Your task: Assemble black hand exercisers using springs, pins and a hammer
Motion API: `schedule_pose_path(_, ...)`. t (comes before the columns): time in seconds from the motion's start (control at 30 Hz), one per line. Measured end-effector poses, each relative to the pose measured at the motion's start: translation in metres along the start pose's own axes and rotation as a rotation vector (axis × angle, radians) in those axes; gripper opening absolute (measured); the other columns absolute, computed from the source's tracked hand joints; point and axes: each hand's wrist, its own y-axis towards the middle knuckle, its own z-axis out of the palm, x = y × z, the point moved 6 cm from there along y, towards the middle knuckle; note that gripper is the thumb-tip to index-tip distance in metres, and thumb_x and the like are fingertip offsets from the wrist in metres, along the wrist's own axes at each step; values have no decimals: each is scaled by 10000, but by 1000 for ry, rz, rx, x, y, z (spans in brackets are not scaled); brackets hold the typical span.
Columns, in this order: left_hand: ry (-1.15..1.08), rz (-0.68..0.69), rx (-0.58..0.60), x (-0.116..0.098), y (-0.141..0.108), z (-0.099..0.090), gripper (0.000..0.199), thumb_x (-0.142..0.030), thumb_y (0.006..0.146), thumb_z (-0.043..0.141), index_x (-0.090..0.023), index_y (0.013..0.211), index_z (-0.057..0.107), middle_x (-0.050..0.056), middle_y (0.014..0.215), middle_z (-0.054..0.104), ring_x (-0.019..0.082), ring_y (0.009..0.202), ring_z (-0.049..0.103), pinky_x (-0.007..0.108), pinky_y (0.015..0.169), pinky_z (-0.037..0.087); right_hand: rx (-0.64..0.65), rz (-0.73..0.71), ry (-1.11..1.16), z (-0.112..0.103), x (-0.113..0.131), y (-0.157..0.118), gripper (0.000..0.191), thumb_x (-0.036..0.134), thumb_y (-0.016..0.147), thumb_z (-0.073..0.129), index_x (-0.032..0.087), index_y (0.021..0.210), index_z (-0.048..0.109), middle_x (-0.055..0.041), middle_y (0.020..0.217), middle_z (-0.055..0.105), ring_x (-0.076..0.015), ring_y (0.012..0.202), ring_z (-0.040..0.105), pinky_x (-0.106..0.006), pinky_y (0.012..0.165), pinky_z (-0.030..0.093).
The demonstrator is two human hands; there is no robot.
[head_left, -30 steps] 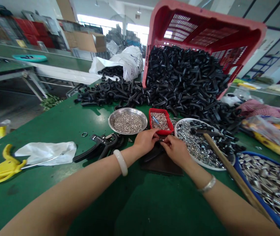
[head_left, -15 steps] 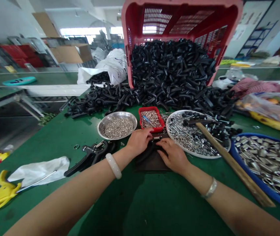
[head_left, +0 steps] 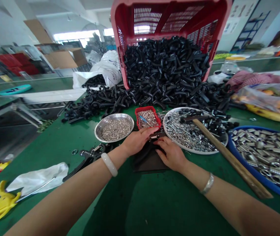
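Note:
My left hand (head_left: pixel 137 141) and my right hand (head_left: pixel 171 154) both grip a black plastic handle piece (head_left: pixel 150 150) with a small metal fitting (head_left: pixel 154 137) at its top end. The piece lies over a dark mat (head_left: pixel 150 167), and my fingers hide part of it. Nearest my left hand are a red tray of small pins (head_left: pixel 147 117) and a steel bowl of small metal parts (head_left: pixel 114 128). A white plate of bolts and black pieces (head_left: pixel 195 130) lies just beyond my right hand.
A tipped red crate (head_left: pixel 169 19) spills a large pile of black plastic parts (head_left: pixel 164 72) across the green bench (head_left: pixel 140 209). A wooden-handled hammer (head_left: pixel 230 158) rests on the plate. A blue tub of metal sleeves (head_left: pixel 260 157) stands right; black spring grips (head_left: pixel 88 159) lie left.
The whole scene has shifted left and lower in view as my head turned. My hands have spread slightly along the black piece, and my right hand now lies flatter on it.

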Motion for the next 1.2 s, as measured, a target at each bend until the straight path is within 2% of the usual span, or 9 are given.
schedule_pose_path(0.13, 89, 62, -29, -1, -7, 1, 417, -179, 861, 387, -293, 1261, 370, 34, 1210, 496, 123, 935, 576, 249, 793, 483, 1, 4, -3, 0, 0, -1, 254, 174, 784, 484, 174, 1027, 558, -84, 1024, 529, -193, 939, 514, -342, 793, 455)
schedule_pose_path(0.4, 194, 243, 104, -12, -7, 5, 477, -153, 859, 366, -302, 1306, 289, 39, 1147, 485, 137, 957, 540, 253, 778, 478, -10, 12, -32, -1, -1, -1, 255, 179, 783, 492, 182, 1031, 550, -83, 1032, 533, -190, 922, 521, -341, 786, 454)
schedule_pose_path(0.67, 219, 125, 84, -5, -17, 11, 532, -144, 843, 369, -305, 1331, 234, 47, 1107, 500, 138, 872, 571, 272, 723, 501, 17, -12, -20, 3, 2, 2, 253, 180, 792, 475, 175, 1035, 545, -83, 1045, 528, -185, 936, 523, -335, 800, 458)
schedule_pose_path(0.8, 133, 59, 18, -3, -23, 4, 466, -159, 841, 367, -221, 1299, 308, 94, 1254, 432, 167, 1003, 538, 319, 808, 492, -38, 17, -225, -36, -2, -2, 308, 219, 787, 488, 176, 1090, 530, -111, 1122, 521, -234, 1026, 489, -387, 817, 444)
schedule_pose_path(0.9, 121, 94, -20, -3, -30, 0, 354, -175, 853, 366, -178, 1194, 457, 82, 1176, 521, 171, 1058, 504, 335, 896, 445, -59, 275, -603, -95, -29, -29, 338, 284, 738, 548, 181, 1060, 557, -161, 1111, 539, -329, 988, 500, -466, 699, 439)
schedule_pose_path(0.97, 128, 142, -23, -3, -34, 1, 320, -172, 854, 369, -173, 1138, 516, 70, 1104, 578, 167, 1040, 512, 343, 911, 431, 61, 487, -746, -127, -56, -57, 305, 354, 679, 609, 179, 929, 610, -173, 900, 608, -324, 814, 564, -447, 589, 424)
schedule_pose_path(1.03, 130, 186, -18, -4, -36, 2, 323, -166, 850, 376, -177, 1134, 529, 70, 1128, 577, 166, 1044, 511, 351, 913, 426, 223, 633, -713, -142, -81, -86, 238, 392, 700, 585, 184, 806, 630, -167, 754, 625, -265, 648, 590, -383, 514, 390)
schedule_pose_path(1.13, 131, 186, -29, -5, -36, 1, 337, -188, 853, 375, -181, 1157, 520, 73, 1190, 546, 167, 1078, 493, 356, 924, 413, 193, 647, -582, -148, -96, -104, 284, 364, 716, 550, 187, 934, 595, -140, 763, 634, -227, 622, 597, -351, 532, 386)
schedule_pose_path(1.2, 128, 157, -12, -8, -34, -1, 339, -230, 861, 371, -182, 1162, 520, 64, 1176, 560, 163, 1068, 500, 345, 927, 404, 157, 706, -348, -141, -101, -104, 386, 357, 699, 541, 184, 1043, 526, -88, 733, 629, -199, 596, 590, -314, 529, 406)
